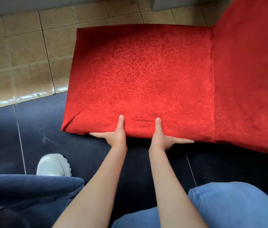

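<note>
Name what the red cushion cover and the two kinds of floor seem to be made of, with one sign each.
Red cushion cover: woven fabric, perhaps jacquard; soft sheen, raised crackle pattern, folded corner. Dark floor: likely glazed tile; grout lines, scuffs. Beige floor: glossy tile; bright reflections.

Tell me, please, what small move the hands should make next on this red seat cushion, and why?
Probably slide the left hand toward the near left corner of the red seat cushion and smooth the cover. A diagonal fold shows there, and the left hand and the right hand press the near edge, thumbs on top.
</note>
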{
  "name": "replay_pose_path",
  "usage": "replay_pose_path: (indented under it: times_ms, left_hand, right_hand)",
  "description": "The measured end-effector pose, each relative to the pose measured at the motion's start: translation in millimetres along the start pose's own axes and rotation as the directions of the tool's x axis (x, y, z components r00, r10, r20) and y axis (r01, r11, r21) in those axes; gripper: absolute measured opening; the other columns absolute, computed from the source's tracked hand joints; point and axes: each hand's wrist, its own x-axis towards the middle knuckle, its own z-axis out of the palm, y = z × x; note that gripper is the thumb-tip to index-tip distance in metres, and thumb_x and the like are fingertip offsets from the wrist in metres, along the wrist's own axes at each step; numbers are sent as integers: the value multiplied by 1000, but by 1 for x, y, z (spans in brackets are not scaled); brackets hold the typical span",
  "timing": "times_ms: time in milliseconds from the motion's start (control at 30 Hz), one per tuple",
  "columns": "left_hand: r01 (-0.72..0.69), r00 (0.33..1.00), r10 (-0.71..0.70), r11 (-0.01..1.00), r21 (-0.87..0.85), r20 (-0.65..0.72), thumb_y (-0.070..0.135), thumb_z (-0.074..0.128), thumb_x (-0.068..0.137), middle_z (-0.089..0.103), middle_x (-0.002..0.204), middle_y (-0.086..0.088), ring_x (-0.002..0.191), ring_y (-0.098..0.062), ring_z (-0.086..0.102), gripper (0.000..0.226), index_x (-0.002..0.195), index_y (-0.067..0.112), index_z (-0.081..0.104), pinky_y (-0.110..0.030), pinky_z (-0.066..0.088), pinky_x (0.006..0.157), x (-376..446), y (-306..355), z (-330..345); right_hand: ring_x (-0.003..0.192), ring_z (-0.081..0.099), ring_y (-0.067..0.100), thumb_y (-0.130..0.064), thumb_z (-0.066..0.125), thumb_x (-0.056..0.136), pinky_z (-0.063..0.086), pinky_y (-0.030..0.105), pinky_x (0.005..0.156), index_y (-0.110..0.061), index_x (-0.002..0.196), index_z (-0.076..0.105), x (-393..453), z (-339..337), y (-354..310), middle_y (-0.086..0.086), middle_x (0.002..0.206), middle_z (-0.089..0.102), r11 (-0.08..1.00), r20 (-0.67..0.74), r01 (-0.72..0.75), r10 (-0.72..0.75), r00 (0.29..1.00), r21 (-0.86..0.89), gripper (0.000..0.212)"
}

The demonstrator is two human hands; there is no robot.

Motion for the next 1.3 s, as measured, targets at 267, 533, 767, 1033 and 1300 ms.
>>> replay_pose_path:
  times_ms: [267, 533, 767, 1033, 1300]
  left_hand:
    - [39, 999, -39, 999, 26, -13, 42, 87, 65, 47, 139, -4, 121, -23, 55, 141, 143, 40, -30, -49, 43, 105, -3, 4, 0]
    - [90, 996, -88, 994, 65, -25, 46, 87, 65, 49, 135, -6, 119, -25, 56, 142, 145, 38, -30, -48, 44, 104, -9, 14, -3]
    - [85, 996, -81, 992, 93, -48, 43, 88, 64, 50, 133, -8, 116, -26, 57, 144, 145, 35, -31, -49, 46, 102, -17, 36, -8]
    - [70, 997, -67, 992, 102, -37, 36, 87, 68, 44, 119, 1, 95, -18, 55, 142, 144, 33, -33, -38, 54, 75, -33, 75, -22]
    - [111, 993, -101, 976, 185, -66, 40, 85, 70, 43, 117, 0, 81, -14, 48, 139, 145, 31, -31, -33, 46, 61, -61, 126, -45]
  right_hand:
    - [104, 51, 13, -34, 89, 67, 37, 25, 92, -38, 142, -34, 4, 4, 7, 18, 143, 44, 981, 35, 70, -77, 996, 181, 144]
    - [99, 52, 12, -32, 87, 69, 40, 26, 92, -37, 145, -31, 0, 5, 8, 13, 137, 49, 975, 24, 93, -99, 995, 201, 140]
    - [93, 55, 12, -33, 85, 71, 42, 25, 92, -35, 145, -31, -23, 3, -4, 9, 126, 54, 980, 22, 80, -85, 996, 182, 138]
    - [92, 59, 17, -35, 85, 71, 47, 33, 97, -40, 146, -28, -69, 4, -23, 6, 115, 56, 983, -27, 13, -9, 1000, 181, 135]
    - [108, 62, 31, -37, 85, 71, 48, 41, 99, -40, 146, -27, -128, -2, -46, 18, 121, 58, 989, -90, -67, 79, 993, 129, 135]
